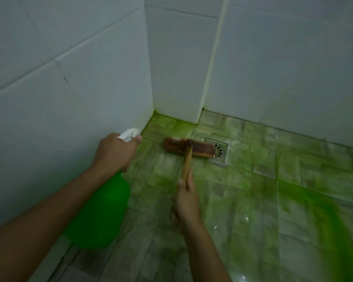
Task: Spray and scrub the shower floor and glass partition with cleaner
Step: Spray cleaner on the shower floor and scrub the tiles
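Shower floor (243, 190) lies green with cleaner; the right hand (186, 197) is wrapped round the brush (189, 148) handle, bristles down at twelve o'clock beside the drain (219, 149) — scrubbing; the left hand (114, 152) grips the spray bottle (99, 212) at nine o'clock, held clear — probably ready.

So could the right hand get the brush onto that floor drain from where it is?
Probably yes. The right hand grips the brush handle, and the brush head already lies against the drain, overlapping its left edge. Nothing sits between them on the floor.
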